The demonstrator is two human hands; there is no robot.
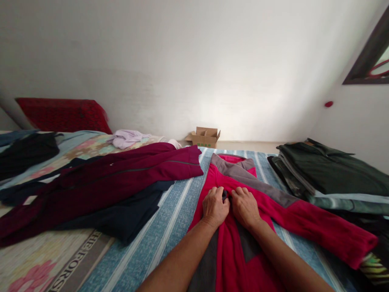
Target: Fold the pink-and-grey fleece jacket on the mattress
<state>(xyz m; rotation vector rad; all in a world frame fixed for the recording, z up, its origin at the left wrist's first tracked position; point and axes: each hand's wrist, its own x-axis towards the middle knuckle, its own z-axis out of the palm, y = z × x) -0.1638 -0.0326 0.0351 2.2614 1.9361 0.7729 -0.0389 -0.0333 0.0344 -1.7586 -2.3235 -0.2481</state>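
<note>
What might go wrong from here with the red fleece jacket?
The left hand and right hand press on the chest of the red fleece jacket, so the fabric may bunch or pull askew. Its outstretched sleeve lies close below the folded dark green clothes and might disturb that stack if dragged.

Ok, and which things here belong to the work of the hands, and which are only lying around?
Belonging: left hand, right hand, red-and-grey fleece jacket.

Lying about: maroon jacket, folded dark green clothes, lilac cloth, red pillow, cardboard box.
</note>
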